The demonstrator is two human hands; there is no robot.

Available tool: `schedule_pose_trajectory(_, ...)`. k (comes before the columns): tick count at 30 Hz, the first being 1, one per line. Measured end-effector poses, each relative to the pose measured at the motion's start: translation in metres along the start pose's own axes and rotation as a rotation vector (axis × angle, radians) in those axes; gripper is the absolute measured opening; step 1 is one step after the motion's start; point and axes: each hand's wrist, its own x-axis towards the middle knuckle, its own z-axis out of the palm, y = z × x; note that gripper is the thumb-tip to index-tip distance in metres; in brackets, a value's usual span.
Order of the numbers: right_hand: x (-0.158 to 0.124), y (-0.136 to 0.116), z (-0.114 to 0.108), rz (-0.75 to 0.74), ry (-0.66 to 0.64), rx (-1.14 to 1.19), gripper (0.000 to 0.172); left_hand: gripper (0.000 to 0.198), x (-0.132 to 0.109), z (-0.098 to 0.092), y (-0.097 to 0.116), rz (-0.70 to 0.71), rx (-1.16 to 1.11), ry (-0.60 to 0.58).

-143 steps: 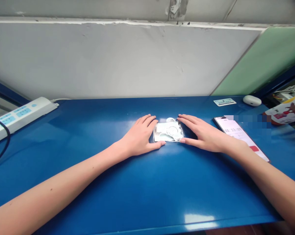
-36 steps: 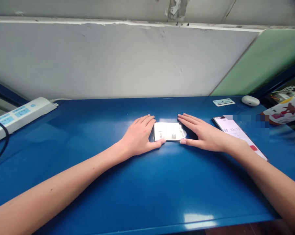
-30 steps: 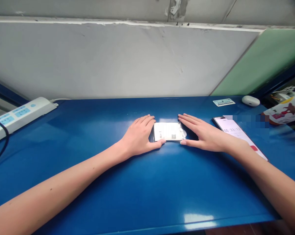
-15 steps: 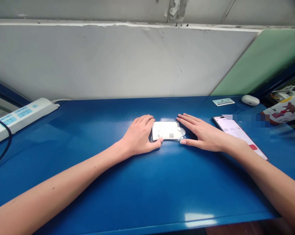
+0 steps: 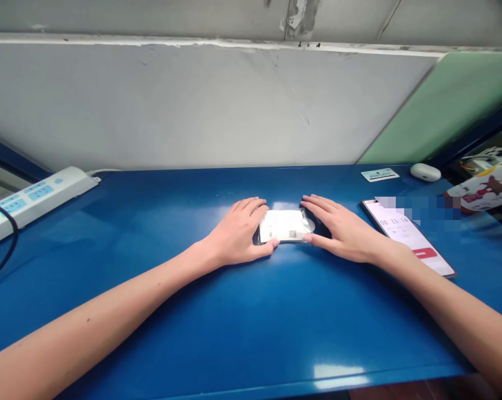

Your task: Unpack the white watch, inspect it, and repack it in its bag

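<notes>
At the centre of the glossy blue table (image 5: 251, 328): one small flat packet (image 5: 284, 225), rectangular, with a white printed label under crinkled clear film. It lies flat. A round form shows through the film at the packet's 3 o'clock end.

Left hand (image 5: 237, 233): open, palm down, fingers straight and together, lying against the packet's 9 o'clock edge, thumb tip at its near corner. Right hand (image 5: 343, 230): open, palm down, fingers spread slightly, at the 3 o'clock edge, thumb tip touching the near corner. Neither hand is closed on the packet, which sits pinned between them on the table.

Count, directions from the packet:
- One smartphone (image 5: 409, 238), a thin slab with its screen lit and a red bar, at 3 o'clock, just beside the right wrist.
- One white plastic power strip (image 5: 36, 197), long, with pale blue sockets, at 9 o'clock, well apart.
- One black cable (image 5: 3, 244) curving by the strip.
- One small flat card (image 5: 379, 174), at 2 o'clock.
- One smooth white oval case (image 5: 425, 171), at 2 o'clock, beyond the card.
</notes>
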Motion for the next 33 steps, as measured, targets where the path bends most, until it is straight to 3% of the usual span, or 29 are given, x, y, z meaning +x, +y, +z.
schedule_pose_trajectory(6, 0.0, -0.018, 0.008, -0.046, 0.131, 0.038, 0.058, 0.068, 0.001, -0.001, 0.001, 0.016, -0.049, -0.012)
schedule_pose_trajectory(12, 0.001, -0.014, 0.009, -0.064, 0.13, 0.068, 0.042, 0.06, 0.0, -0.001, 0.001, 0.013, -0.074, -0.003)
schedule_pose_trajectory(20, 0.001, -0.013, 0.005, -0.061, 0.052, 0.147, 0.056, 0.062, 0.0, 0.0, 0.001, 0.008, -0.052, -0.016)
schedule_pose_trajectory(33, 0.001, -0.009, 0.001, -0.08, 0.048, 0.259, 0.052, 0.056, 0.0, 0.0, 0.003, 0.003, -0.076, 0.001)
